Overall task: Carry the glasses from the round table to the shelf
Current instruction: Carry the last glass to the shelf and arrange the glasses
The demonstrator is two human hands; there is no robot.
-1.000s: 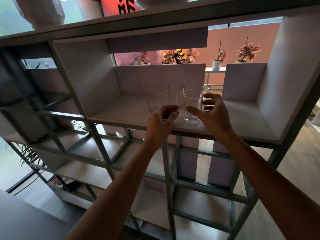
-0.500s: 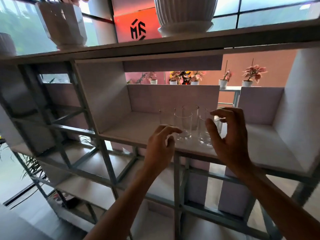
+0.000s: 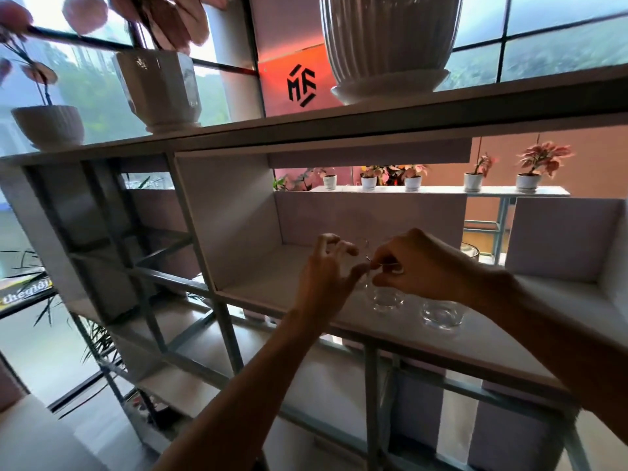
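Several clear drinking glasses stand in a white compartment of the shelf (image 3: 265, 283). My right hand (image 3: 421, 266) reaches in from the right and pinches the rim of the middle glass (image 3: 387, 299), which rests on the shelf board. A second glass (image 3: 441, 316) stands just to its right, below my wrist. The rim of a third glass (image 3: 470, 250) shows further back on the right. My left hand (image 3: 326, 277) hovers beside the right one with fingers apart, its thumb tip close to my right fingers. It hides most of another glass behind it.
On the shelf top stand a large ribbed white pot (image 3: 390, 45), a faceted white pot (image 3: 159, 90) and a small bowl pot (image 3: 47, 125). Behind the shelf, small potted plants line a white ledge (image 3: 550, 191). Lower metal-framed compartments lie below.
My right hand has moved left off the right-hand glass and now pinches the middle glass's rim. My left hand has risen beside it. The view has tilted upward and come closer.
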